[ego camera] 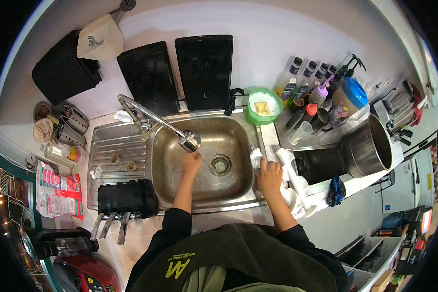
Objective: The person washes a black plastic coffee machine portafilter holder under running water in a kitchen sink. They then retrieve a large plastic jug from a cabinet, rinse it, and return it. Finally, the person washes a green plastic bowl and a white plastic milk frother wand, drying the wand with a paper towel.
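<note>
Beneath the chrome spray head (189,141) of the tap, my left hand (191,165) is over the stainless-steel sink basin (171,182). Its fingers are bunched and blurred; whether they hold anything is hidden. My right hand (270,179) is at the basin's right rim, fingers curled over a white plastic utensil with a metal tip (255,155). Right beside it lies a similar long white utensil (294,175), partly overlapping other white pieces. The drain (221,164) shows between my hands.
A green tub (264,118) of suds with a sponge (262,108) stands behind the right rim. Bottles (306,78) and a large steel pot (365,148) are farther right. On the left drainboard (120,146) sits a black container (127,199) with metal handles sticking out.
</note>
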Tool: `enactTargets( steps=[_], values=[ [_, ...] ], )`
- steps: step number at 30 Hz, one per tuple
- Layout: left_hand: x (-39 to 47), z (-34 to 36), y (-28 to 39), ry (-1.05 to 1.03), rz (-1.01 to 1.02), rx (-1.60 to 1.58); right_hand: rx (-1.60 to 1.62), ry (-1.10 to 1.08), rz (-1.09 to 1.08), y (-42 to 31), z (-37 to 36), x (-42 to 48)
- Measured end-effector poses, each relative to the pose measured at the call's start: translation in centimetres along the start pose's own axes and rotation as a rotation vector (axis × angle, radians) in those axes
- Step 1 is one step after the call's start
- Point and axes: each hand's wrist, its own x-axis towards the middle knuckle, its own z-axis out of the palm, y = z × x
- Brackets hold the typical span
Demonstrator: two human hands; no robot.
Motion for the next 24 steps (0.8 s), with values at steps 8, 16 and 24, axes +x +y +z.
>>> enactTargets(
  steps=[8, 16, 24],
  values=[
    [-1.1, 3.7, 4.6, -0.437, -0.197, -0.687, -0.035, -0.012, -0.020, 0.0, 2.8, 1.7],
    [-2.9, 4.3, -1.2, -0.486, -0.320, -0.738, 0.220, -0.113, 0.000, -4.6, -7.9, 2.6],
    [-3.8, -1.0, 3.5, -0.607, -0.434, -0.662, 0.605, 0.428, -0.443, -7.8, -14.6, 3.5]
  ],
)
